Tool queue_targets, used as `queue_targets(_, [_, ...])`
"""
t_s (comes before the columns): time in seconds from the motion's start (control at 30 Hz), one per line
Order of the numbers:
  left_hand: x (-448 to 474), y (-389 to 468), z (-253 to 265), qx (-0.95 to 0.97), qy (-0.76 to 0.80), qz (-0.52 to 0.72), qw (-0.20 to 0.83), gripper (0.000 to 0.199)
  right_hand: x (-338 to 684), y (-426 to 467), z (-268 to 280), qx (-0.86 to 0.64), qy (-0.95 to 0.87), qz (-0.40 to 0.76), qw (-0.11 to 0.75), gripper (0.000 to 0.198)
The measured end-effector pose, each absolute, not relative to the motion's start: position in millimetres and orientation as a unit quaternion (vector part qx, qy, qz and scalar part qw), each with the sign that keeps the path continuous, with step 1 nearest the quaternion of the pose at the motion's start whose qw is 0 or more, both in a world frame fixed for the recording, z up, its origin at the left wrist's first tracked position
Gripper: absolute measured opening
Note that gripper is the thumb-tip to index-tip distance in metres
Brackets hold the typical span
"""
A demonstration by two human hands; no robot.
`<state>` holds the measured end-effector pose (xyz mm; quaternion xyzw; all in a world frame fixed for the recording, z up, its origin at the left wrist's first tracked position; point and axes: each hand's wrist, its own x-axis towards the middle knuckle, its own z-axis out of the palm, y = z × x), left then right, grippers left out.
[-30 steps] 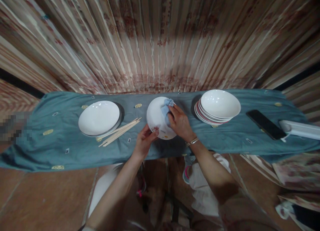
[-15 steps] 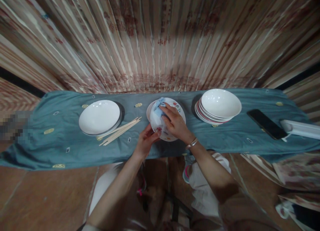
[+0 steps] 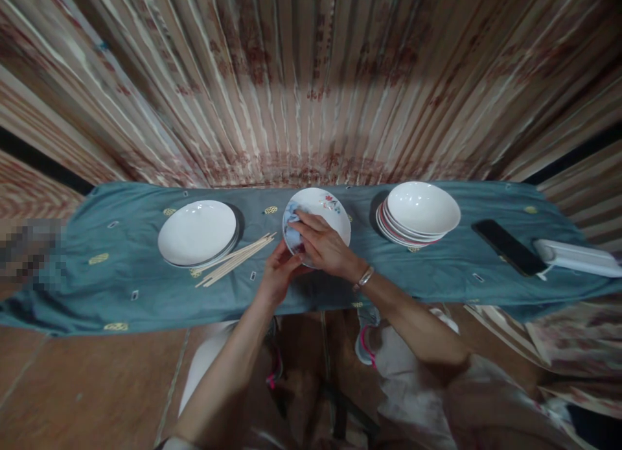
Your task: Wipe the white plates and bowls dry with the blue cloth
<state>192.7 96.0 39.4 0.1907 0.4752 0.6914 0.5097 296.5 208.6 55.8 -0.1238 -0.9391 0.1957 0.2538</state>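
Observation:
A white bowl with a flower pattern (image 3: 336,220) is in the middle of the table, tilted a little toward me. My left hand (image 3: 282,268) grips its near-left rim, thumb on top and fingers underneath. Over the bowl, my right hand (image 3: 326,248) presses a light blue cloth (image 3: 291,220) against the inside left part. The cloth is partly hidden under my fingers. Left of my hands lie several wooden chopsticks (image 3: 238,260), loosely bunched.
A stack of white plates (image 3: 197,233) stands at the left, and a stack of bowls (image 3: 422,210) at the right. Farther right lie a black phone (image 3: 508,246) and a white device (image 3: 578,257). A teal cloth (image 3: 160,301) covers the narrow table; a curtain (image 3: 301,80) hangs behind.
My right hand has moved the cloth left and down across the bowl. The bowl has shifted slightly left, while my left hand keeps its hold on the rim.

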Motion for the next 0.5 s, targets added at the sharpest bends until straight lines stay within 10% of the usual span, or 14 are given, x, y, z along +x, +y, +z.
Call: queue_targets(0.5, [193.6, 98.8, 40.2, 0.189, 0.483, 0.703, 0.487, 0.052, 321.3, 236.7, 40.4, -0.247, -0.932, 0.126, 0.235, 0.05])
